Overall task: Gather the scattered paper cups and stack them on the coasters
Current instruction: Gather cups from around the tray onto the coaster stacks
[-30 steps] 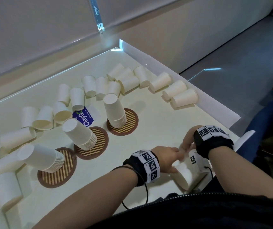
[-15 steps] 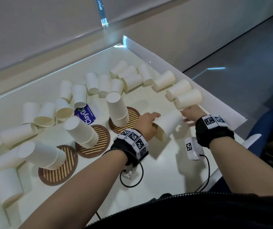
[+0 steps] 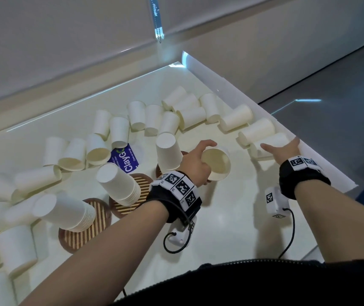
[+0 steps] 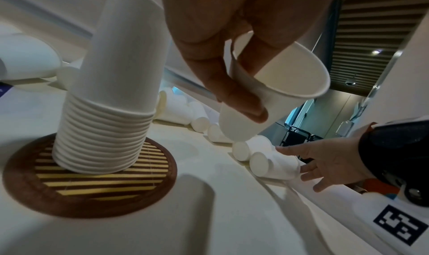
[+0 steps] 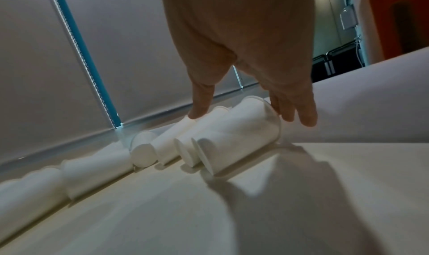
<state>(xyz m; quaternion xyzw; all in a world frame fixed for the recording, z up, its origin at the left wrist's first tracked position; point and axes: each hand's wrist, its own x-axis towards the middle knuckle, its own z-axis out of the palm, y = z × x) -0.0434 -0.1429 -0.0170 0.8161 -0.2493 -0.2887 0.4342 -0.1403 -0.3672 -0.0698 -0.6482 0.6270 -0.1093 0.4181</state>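
My left hand (image 3: 195, 161) grips a white paper cup (image 3: 217, 164) by its side, tilted with its mouth toward me, just right of the right-hand cup stack (image 3: 168, 151). That stack stands upside down on a striped brown coaster (image 4: 92, 185). In the left wrist view the held cup (image 4: 278, 97) hangs in the air beside the stack (image 4: 111, 112). Two more stacks (image 3: 119, 184) (image 3: 64, 212) lean on their own coasters (image 3: 130, 208) (image 3: 84, 235). My right hand (image 3: 282, 149) is spread open over a lying cup (image 5: 232, 141) by the right wall, holding nothing.
Several loose cups lie along the back (image 3: 189, 111) and at the left (image 3: 35, 180). A blue printed card (image 3: 124, 161) lies behind the middle stack. A white raised wall (image 3: 242, 93) borders the right side. A tagged white box (image 3: 274, 200) with a cable sits near my right wrist.
Both hands went from the front edge toward the back. The left hand now carries the cup alone beside the right stack; the right hand has let go and reached to the cups by the wall.
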